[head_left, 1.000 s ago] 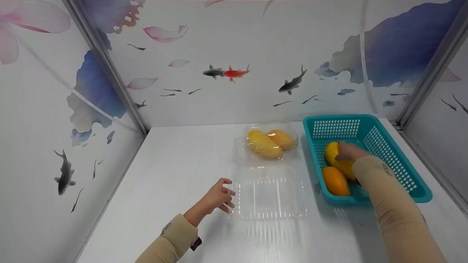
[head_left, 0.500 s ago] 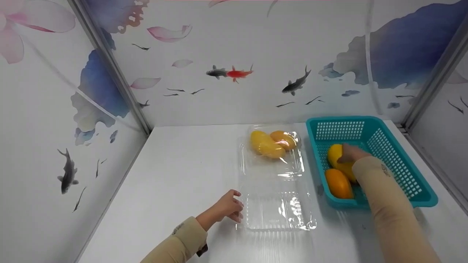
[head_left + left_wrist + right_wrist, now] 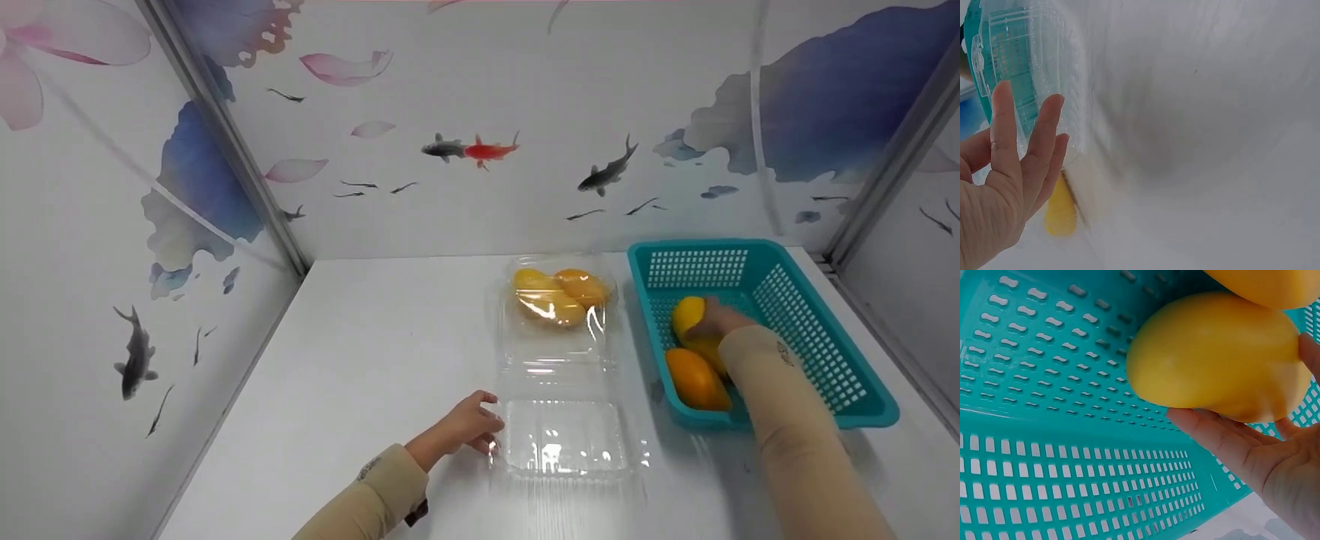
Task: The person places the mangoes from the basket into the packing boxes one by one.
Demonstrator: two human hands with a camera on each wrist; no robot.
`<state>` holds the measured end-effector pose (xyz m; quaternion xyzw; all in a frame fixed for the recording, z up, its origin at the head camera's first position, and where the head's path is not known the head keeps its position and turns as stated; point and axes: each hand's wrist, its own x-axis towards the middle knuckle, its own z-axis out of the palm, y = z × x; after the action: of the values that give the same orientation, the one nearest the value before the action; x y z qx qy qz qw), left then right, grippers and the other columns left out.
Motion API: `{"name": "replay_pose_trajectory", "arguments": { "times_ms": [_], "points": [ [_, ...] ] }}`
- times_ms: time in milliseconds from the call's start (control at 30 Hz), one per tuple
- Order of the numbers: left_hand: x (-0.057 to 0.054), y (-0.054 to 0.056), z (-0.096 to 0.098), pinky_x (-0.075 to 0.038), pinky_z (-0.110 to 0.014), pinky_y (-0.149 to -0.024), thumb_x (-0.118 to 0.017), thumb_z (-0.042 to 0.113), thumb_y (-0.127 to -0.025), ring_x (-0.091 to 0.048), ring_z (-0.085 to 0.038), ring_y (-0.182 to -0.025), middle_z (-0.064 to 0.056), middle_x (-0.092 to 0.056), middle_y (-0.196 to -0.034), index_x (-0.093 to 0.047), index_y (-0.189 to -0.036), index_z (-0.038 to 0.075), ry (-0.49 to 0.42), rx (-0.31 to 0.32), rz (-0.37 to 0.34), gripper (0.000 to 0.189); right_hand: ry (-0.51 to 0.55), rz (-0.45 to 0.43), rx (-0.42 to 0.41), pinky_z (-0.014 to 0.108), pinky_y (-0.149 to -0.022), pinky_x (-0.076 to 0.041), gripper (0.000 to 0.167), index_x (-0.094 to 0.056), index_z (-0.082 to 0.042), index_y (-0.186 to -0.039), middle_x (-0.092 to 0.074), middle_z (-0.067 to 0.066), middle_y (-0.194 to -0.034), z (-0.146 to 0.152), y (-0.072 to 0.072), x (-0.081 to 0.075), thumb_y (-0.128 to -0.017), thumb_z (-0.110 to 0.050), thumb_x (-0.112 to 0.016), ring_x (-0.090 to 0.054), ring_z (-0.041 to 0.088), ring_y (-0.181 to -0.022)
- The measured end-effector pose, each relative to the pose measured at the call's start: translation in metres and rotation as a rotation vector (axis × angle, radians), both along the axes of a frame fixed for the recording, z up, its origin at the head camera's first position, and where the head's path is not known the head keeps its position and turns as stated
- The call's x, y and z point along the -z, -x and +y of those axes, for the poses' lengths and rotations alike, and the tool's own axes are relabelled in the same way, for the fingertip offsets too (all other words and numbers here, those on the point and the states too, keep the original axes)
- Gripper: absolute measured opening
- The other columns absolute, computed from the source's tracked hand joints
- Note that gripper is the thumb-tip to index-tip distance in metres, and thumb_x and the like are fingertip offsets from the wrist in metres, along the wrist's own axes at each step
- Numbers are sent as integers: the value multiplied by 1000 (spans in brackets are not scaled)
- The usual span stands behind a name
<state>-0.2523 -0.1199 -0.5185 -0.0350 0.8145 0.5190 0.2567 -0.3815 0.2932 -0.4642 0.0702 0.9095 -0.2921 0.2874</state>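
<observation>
Container (image 3: 564, 435) nearer (lengthwise front to back)

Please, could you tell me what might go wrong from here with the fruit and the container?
The gripped yellow fruit looks smooth and rounded, so it may slip from the right hand if lifted. The orange fruit lies close beside it in the teal basket and might roll if bumped. The left hand is just beside the clear plastic container, which looks thin, so a careless push could shift it.

Head view looks forward and down; close wrist views share the teal basket (image 3: 806, 330).
</observation>
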Motion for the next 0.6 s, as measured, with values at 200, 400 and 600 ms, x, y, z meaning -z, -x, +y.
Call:
{"name": "replay_pose_trajectory", "arguments": {
  "times_ms": [200,400,600],
  "points": [
    [-4,-5,0,-53,-28,-50,-58,17,-88,-62,-19,-67,-13,-58,-100,-37,-131,2,13,4,-25,50,-61,42,-36,61,-95,-32,106,17,7,-138,-25,44,-126,-1,-1,7,-82,-36,-62,-35,51,-108],
    [-7,-8,-3,-53,-27,-52,-56,20,-89,-64,-18,-61,-15,-62,-96,-40,-130,3,48,12,-43,47,-49,38,-21,61,-94,-32,109,22,5,-137,-24,45,-125,2,0,13,-81,-35,-64,-35,51,-107],
    [-6,-9,-4,-53,-27,-52,-55,13,-89,-62,-15,-56,-17,-62,-86,-40,-130,4,-1,8,-79,45,-73,81,-71,63,-94,-31,103,14,2,-140,-28,42,-125,0,3,20,-82,-32,-64,-37,48,-104]
  ]
}}
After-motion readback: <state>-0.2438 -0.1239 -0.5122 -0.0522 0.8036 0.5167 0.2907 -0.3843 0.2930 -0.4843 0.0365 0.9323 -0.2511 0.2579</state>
